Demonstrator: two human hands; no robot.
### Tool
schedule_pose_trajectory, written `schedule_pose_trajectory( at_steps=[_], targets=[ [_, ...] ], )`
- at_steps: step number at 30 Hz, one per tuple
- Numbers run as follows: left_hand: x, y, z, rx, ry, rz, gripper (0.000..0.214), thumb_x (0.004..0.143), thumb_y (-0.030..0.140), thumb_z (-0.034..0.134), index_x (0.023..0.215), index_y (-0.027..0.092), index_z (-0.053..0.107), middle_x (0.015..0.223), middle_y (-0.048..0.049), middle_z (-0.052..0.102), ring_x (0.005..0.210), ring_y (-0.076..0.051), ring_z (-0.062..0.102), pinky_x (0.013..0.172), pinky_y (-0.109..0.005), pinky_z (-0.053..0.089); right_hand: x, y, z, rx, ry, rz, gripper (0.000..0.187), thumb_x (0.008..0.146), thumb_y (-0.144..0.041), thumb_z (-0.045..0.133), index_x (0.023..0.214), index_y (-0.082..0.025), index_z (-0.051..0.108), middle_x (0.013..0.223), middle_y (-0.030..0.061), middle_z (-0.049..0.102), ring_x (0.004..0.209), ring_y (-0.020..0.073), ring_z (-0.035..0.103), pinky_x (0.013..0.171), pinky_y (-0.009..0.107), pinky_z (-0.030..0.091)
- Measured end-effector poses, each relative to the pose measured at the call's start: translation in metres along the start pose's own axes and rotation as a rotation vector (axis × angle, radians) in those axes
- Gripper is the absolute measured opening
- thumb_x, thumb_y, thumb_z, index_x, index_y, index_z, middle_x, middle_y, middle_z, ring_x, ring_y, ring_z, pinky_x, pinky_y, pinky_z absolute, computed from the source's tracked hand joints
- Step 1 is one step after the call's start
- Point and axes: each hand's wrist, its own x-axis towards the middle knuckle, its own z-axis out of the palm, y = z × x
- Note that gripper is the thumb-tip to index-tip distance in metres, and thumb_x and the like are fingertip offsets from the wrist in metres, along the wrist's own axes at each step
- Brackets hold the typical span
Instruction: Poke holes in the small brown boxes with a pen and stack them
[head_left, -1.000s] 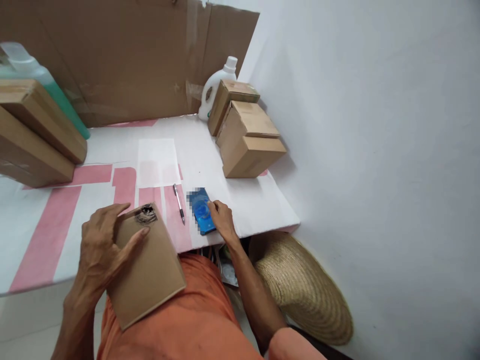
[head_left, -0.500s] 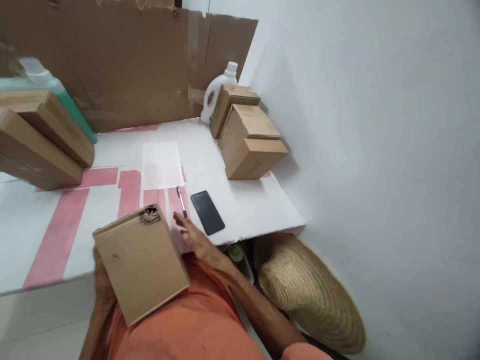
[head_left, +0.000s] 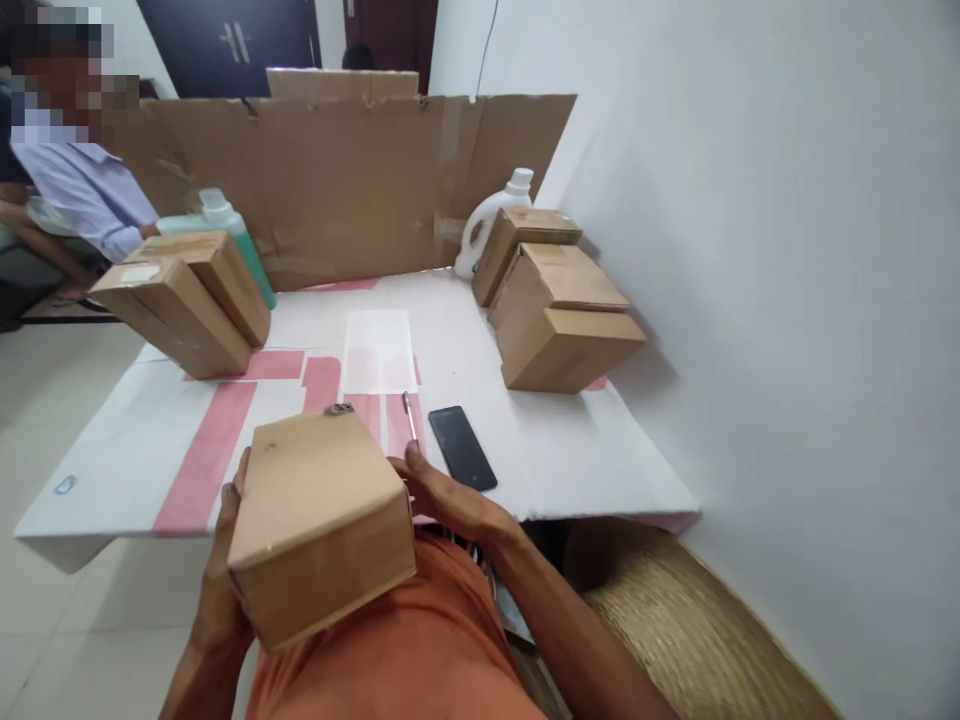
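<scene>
Looking down through the head camera, we find the cardboard box (head_left: pixel 322 520) clamped between both hands above the lap in orange cloth, just short of the near edge of the white table (head_left: pixel 570 460). The left hand (head_left: pixel 223 585) wraps the box's left wall, thumb up along the edge. The right hand (head_left: pixel 444 497) presses against the opposite wall, so each palm grips a side. We judge the box stiff yet easily dented, with smooth faces that could slip. Flat palms on opposing walls or fingers under the base look like the safest hold, away from the torn patch on its far rim. Just beyond the right hand lie a pen (head_left: pixel 409 416) and a dark phone (head_left: pixel 463 460), with a paper sheet (head_left: pixel 379 350) farther out. Stacked boxes (head_left: pixel 562 320) stand well off to that hand's right, and more boxes (head_left: pixel 187 300) lie beyond the left hand. Most fingers of both hands sit hidden behind or beneath the box, and its weight and contents we cannot tell. A straw hat (head_left: pixel 675 620) is cut off by the frame.
</scene>
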Motion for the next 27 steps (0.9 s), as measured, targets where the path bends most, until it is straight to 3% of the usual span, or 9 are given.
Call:
schedule_pose_trajectory(
  at_steps=[5,7,10,12,17,20,24,27],
  targets=[
    [-0.009,0.025,0.007,-0.166,0.193,-0.238,0.065,0.089,0.072,0.061,0.134,0.027,0.075,0.126,-0.006,0.081,0.139,-0.038,0.063,0.115,-0.052,0.055,-0.008,0.0,-0.001,0.013,0.08,-0.059,0.098,0.09,-0.094,0.042,0.139,-0.012,0.069,0.087,0.0086,0.073,0.074,0.0202,0.068,0.079,0.036,0.058],
    [-0.002,0.03,0.007,-0.176,0.253,-0.286,0.061,0.092,0.069,0.059,0.132,0.026,0.076,0.123,-0.0065,0.082,0.136,-0.037,0.066,0.113,-0.051,0.056,-0.004,0.001,0.001,-0.024,0.127,-0.12,0.097,0.089,-0.094,0.047,0.138,-0.013,0.069,0.095,0.0106,0.072,0.077,0.0206,0.068,0.075,0.036,0.058],
    [0.013,0.031,0.002,-0.153,0.262,-0.31,0.063,0.091,0.07,0.061,0.129,0.023,0.076,0.119,-0.0081,0.083,0.133,-0.038,0.068,0.111,-0.053,0.057,0.005,0.0,0.002,-0.07,0.195,-0.244,0.093,0.089,-0.093,0.049,0.142,-0.018,0.068,0.128,0.0162,0.066,0.086,0.0205,0.066,0.073,0.036,0.059],
    [0.022,0.03,-0.004,-0.125,0.201,-0.297,0.07,0.088,0.076,0.062,0.128,0.021,0.076,0.119,-0.0105,0.082,0.134,-0.04,0.067,0.111,-0.055,0.056,0.012,-0.001,0.001,-0.145,0.226,-0.301,0.088,0.09,-0.09,0.052,0.144,-0.021,0.067,0.134,0.0152,0.061,0.089,0.0202,0.065,0.076,0.036,0.06],
    [0.045,0.022,-0.012,-0.069,-0.072,-0.209,0.094,0.081,0.095,0.05,0.126,0.018,0.077,0.134,-0.0167,0.076,0.144,-0.043,0.056,0.116,-0.059,0.05,0.045,0.001,-0.012,-0.18,0.223,-0.422,0.078,0.095,-0.084,0.053,0.142,-0.024,0.067,0.122,0.0099,0.061,0.093,0.0207,0.063,0.077,0.033,0.058],
    [0.065,0.007,-0.006,-0.043,-0.057,-0.099,0.099,0.079,0.099,0.044,0.126,0.019,0.076,0.142,-0.0176,0.071,0.149,-0.042,0.05,0.119,-0.06,0.047,0.077,0.003,-0.024,-0.197,0.249,-0.465,0.075,0.101,-0.082,0.041,0.14,-0.024,0.068,0.116,0.0096,0.063,0.095,0.0217,0.063,0.07,0.031,0.054],
    [0.087,-0.025,0.006,0.066,0.002,0.046,0.092,0.08,0.097,0.048,0.136,0.028,0.07,0.156,-0.0142,0.061,0.156,-0.039,0.042,0.117,-0.056,0.047,0.12,0.001,-0.024,-0.44,0.381,-0.424,0.069,0.102,-0.077,0.047,0.142,-0.026,0.069,0.121,0.0106,0.066,0.109,0.0254,0.062,0.096,0.043,0.054],
    [0.089,-0.043,0.01,0.153,-0.021,0.117,0.082,0.086,0.092,0.05,0.147,0.038,0.059,0.166,-0.0093,0.051,0.159,-0.035,0.038,0.112,-0.054,0.052,0.129,-0.004,-0.013,-0.559,0.45,-0.377,0.074,0.096,-0.077,0.061,0.147,-0.023,0.066,0.125,0.0131,0.066,0.121,0.0306,0.058,0.109,0.052,0.047]
  ],
)
